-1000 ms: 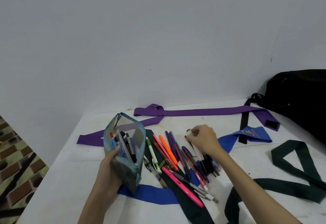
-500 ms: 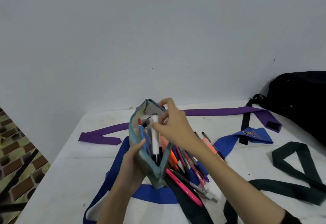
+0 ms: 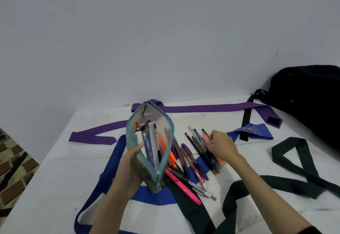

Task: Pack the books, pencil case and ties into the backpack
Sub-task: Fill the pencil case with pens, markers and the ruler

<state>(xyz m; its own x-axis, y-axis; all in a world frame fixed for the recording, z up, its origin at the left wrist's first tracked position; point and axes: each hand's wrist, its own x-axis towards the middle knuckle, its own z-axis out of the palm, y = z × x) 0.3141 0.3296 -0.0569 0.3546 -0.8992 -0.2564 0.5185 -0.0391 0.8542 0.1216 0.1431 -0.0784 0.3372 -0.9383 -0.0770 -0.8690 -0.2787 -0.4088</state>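
My left hand (image 3: 131, 162) grips the teal see-through pencil case (image 3: 165, 132), held upright with its zip wide open; a marker, a ruler and pens stand inside. My right hand (image 3: 221, 146) reaches onto the loose pens (image 3: 195, 152) lying on the table, fingers curled round a few dark pens and an orange highlighter. A purple tie (image 3: 202, 108) stretches along the back of the table. A blue tie (image 3: 257, 132) lies right of the pens, and a dark green tie (image 3: 298, 167) loops at the right. The black backpack (image 3: 309, 97) sits at the far right.
The white table (image 3: 55, 178) ends at the left, where patterned floor tiles (image 3: 12, 160) show below. A plain wall rises behind. A pink pen (image 3: 182, 187) lies near the case's lower end. A black strap (image 3: 246, 121) crosses the purple tie.
My right hand has left the mouth of the case, where it put in a white marker, and moved right onto the loose pens. The case has tilted more open toward me.
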